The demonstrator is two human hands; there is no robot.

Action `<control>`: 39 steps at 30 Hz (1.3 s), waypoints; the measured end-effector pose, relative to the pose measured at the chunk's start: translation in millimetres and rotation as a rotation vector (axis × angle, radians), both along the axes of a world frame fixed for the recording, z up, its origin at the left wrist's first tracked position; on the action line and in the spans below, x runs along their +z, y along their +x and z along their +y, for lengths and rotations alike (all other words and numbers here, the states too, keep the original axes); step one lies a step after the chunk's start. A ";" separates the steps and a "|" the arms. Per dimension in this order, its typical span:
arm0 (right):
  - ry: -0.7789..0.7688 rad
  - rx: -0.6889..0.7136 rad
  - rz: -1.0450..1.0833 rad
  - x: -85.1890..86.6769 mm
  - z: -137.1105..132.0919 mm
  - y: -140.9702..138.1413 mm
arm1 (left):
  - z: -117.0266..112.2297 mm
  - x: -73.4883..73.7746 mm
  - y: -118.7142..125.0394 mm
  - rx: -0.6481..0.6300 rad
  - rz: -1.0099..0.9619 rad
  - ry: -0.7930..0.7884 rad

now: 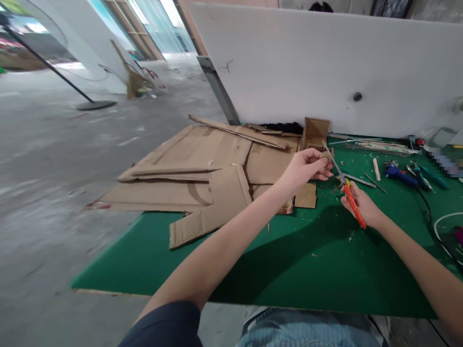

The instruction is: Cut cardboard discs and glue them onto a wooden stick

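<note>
My right hand (pixel 358 200) grips a pair of scissors (pixel 353 205) by its orange handles, the blades pointing up and away to the left. Between the thumb and fingers of my left hand (pixel 307 166) is a small piece of cardboard (pixel 326 156), close beside the blades. Whether the blades touch that piece, I cannot tell. Below my left hand lies a small square of cardboard (pixel 306 195) on the green table (pixel 282 270). Larger flattened cardboard sheets (pixel 227 188) are piled to the left of my hands.
An open cardboard box (pixel 316 132) stands behind my left hand. To the right lie a blue-handled tool (pixel 400 173) with a cord, pliers (pixel 419 176), a light stick (pixel 376 169) and thin strips (pixel 387 146). A white board (pixel 307 67) rises along the table's back edge.
</note>
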State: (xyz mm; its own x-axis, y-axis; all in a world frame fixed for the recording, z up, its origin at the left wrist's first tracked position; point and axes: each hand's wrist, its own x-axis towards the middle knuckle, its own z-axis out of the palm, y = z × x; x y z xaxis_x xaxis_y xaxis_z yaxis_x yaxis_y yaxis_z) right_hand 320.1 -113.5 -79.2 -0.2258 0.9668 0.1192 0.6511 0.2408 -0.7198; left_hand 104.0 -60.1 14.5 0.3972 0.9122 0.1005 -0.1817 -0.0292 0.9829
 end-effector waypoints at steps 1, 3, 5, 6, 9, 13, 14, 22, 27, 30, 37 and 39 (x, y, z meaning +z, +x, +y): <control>-0.014 -0.005 -0.002 0.1 -0.1 -0.3 | -0.3 0.0 0.1 -0.005 -0.004 -0.004; -0.031 -0.019 -0.005 1.9 -1.2 -1.5 | -0.6 0.2 0.4 -0.008 -0.012 -0.014; -0.018 -0.034 -0.026 5.4 -3.2 -3.5 | -0.8 0.2 1.0 -0.009 -0.028 -0.031; -0.009 -0.041 -0.036 7.7 -4.3 -4.6 | -1.0 0.1 1.5 -0.012 -0.041 -0.044; 0.004 -0.043 -0.052 15.5 -6.9 -8.2 | -2.2 -0.5 3.3 -0.027 -0.095 -0.093; -0.027 -0.037 -0.042 24.0 -7.8 -11.2 | -3.6 -1.0 5.4 -0.021 -0.134 -0.157; -0.036 -0.041 -0.038 25.3 -7.7 -11.6 | -3.5 -1.1 5.7 -0.017 -0.137 -0.174; -0.020 -0.059 -0.041 26.9 -6.8 -14.6 | -4.4 -2.3 8.1 -0.030 -0.233 -0.295; -0.009 -0.058 -0.037 24.6 -6.3 -14.4 | -7.8 -4.7 11.3 -0.027 -0.318 -0.350; -0.005 -0.043 -0.011 23.3 -6.1 -14.1 | -8.1 -8.1 12.7 -0.056 -0.354 -0.371; -0.068 -0.066 -0.028 23.6 -6.4 -14.0 | -1.3 -9.9 9.7 -0.050 -0.304 -0.285; -0.068 -0.072 -0.077 24.9 -6.4 -12.3 | 1.8 -10.0 7.9 -0.020 -0.295 -0.231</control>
State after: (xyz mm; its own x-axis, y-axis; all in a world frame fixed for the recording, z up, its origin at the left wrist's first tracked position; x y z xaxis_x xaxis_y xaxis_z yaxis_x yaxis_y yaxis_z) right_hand 307.8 -120.0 -54.3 -0.1610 0.9862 0.0375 0.7187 0.1432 -0.6804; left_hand 112.0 -58.3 4.5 0.4000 0.9165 0.0054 -0.4560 0.1939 0.8686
